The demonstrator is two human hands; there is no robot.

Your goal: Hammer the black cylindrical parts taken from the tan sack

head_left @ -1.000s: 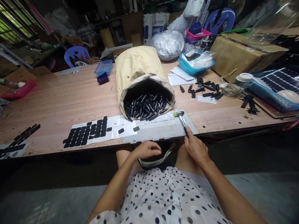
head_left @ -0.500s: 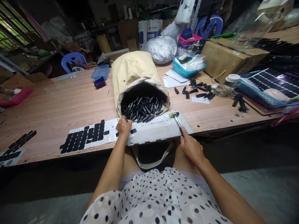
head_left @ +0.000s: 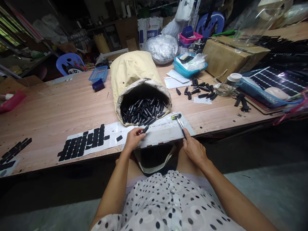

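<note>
My left hand (head_left: 133, 138) is closed on a small black plastic piece (head_left: 145, 129) over a grey plate (head_left: 166, 132) at the table's front edge. My right hand (head_left: 194, 149) grips the handle of a small hammer (head_left: 179, 122) whose head rests on that plate. Just behind lies a tan sack (head_left: 137, 80) on its side, its open mouth full of black plastic pieces (head_left: 143, 111). Left of my hand, a white sheet (head_left: 112, 132) carries rows of black pads (head_left: 83, 143).
Loose black pieces (head_left: 199, 90) lie to the right near a blue tray (head_left: 189, 68), a cardboard box (head_left: 232, 54) and a blue basket (head_left: 263, 91). A small blue basket (head_left: 98, 74) sits behind the sack. An open bag (head_left: 154, 160) hangs between my knees under the table edge.
My left hand rose from the bag at my lap to the sack's mouth, then drew back toward the plate holding a black piece. The right hand stayed on the hammer.
</note>
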